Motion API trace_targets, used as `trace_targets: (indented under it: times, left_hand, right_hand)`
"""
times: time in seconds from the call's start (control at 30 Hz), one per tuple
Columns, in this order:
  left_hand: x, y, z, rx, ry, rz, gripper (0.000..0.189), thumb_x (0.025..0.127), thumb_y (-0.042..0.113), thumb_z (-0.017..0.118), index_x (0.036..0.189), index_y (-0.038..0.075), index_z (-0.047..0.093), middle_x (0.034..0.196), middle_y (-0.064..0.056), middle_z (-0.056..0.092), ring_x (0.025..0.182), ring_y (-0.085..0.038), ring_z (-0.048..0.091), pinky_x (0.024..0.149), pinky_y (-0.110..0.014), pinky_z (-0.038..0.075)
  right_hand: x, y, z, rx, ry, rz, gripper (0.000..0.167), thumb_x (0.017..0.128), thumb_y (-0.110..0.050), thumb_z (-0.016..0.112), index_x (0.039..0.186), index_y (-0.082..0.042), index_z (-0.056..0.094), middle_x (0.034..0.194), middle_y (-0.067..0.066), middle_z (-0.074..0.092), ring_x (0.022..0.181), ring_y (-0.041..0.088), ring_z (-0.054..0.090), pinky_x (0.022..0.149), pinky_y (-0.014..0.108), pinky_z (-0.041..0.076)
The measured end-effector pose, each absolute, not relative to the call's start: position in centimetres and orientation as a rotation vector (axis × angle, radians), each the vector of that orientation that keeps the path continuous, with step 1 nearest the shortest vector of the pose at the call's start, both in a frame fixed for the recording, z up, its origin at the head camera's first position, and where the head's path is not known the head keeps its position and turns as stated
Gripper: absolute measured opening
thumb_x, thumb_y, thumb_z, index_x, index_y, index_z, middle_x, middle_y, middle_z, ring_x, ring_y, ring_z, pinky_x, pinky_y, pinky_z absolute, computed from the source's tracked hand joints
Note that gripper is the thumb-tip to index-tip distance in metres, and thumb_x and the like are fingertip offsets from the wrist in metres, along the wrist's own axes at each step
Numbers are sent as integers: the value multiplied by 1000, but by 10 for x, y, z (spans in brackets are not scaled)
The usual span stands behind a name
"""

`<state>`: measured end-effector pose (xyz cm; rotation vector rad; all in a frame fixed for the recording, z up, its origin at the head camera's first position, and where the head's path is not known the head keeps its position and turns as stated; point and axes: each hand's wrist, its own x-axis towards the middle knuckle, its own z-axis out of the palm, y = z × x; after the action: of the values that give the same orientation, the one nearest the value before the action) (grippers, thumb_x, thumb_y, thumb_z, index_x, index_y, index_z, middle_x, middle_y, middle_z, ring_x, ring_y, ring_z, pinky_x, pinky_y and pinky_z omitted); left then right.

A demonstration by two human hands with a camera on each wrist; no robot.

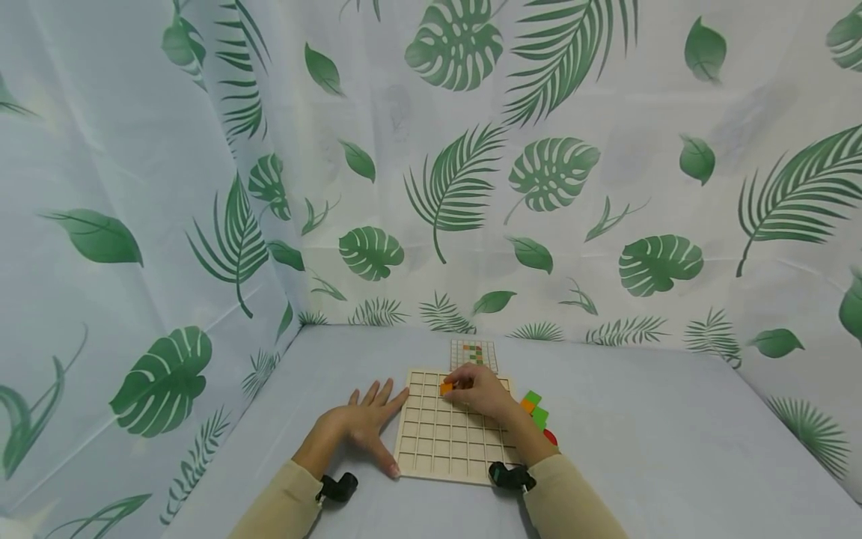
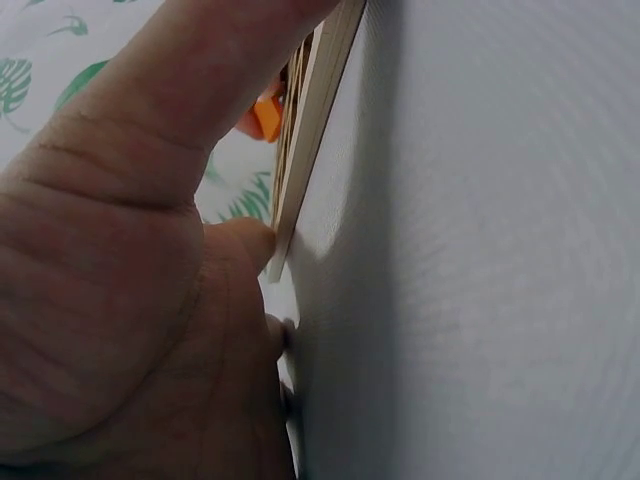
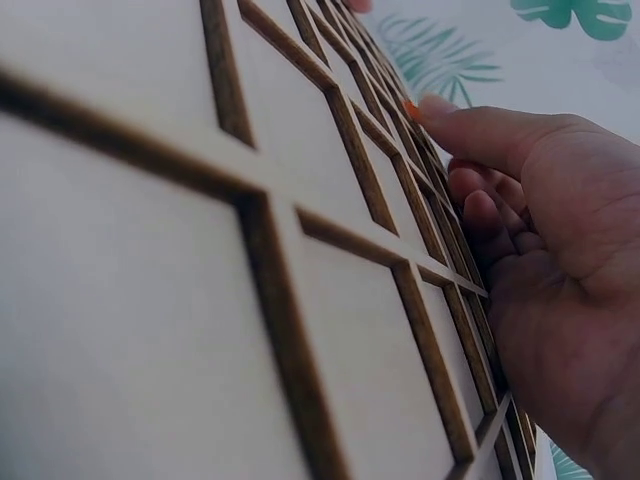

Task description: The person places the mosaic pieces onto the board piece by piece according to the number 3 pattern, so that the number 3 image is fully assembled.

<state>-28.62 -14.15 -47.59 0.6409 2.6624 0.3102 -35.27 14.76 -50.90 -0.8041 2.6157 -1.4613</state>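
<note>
A light wooden grid board [image 1: 438, 434] with square recesses lies flat on the table. Over its far rows, my right hand [image 1: 477, 391] pinches a small orange square tile [image 1: 447, 388] between thumb and fingers. The right wrist view shows that thumb [image 3: 490, 135] at a sliver of orange, with the other fingers curled beneath. My left hand [image 1: 367, 423] lies at the board's left edge with fingers spread. Its thumb touches the near left corner and its index fingertip the left side. In the left wrist view the board edge [image 2: 300, 150] runs along the thumb and a fingertip.
Behind the board lies a printed grid card [image 1: 461, 358] with colored squares. Beside the board's right edge, partly behind the right forearm, are green tiles [image 1: 540, 417], orange pieces and a red round piece [image 1: 550, 436]. Leaf-printed cloth [image 1: 458, 284] hangs behind the table.
</note>
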Motion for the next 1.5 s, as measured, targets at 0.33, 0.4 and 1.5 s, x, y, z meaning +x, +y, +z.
trace_targets:
  times: [0.33,0.4,1.5]
  left_hand:
    - [-287,-142,-477,643,2667,308,143,63,68,91,169,25,5,176,-17,-3,162,-41,-6,126,-69,3]
    - [-287,-142,-476,644,2666,311,143,63,68,91,169,25,5,176,-17,-3,162,-41,-6,126,-70,3]
    - [-286,-141,-477,649,2658,331,141,64,65,92,169,24,8,176,-18,-1,162,-43,-5,125,-71,4]
  right_hand:
    - [-354,143,-504,-849,2705,-1322,26,92,-16,81,115,-5,78,101,7,69,78,14,55,68,27,48]
    - [-354,142,-503,-829,2720,-1301,26,91,-17,82,114,-6,79,103,6,69,80,14,55,69,26,48]
    - [-349,157,-484,-809,2682,-1340,34,99,-15,72,130,-3,71,125,17,71,98,18,63,77,31,55]
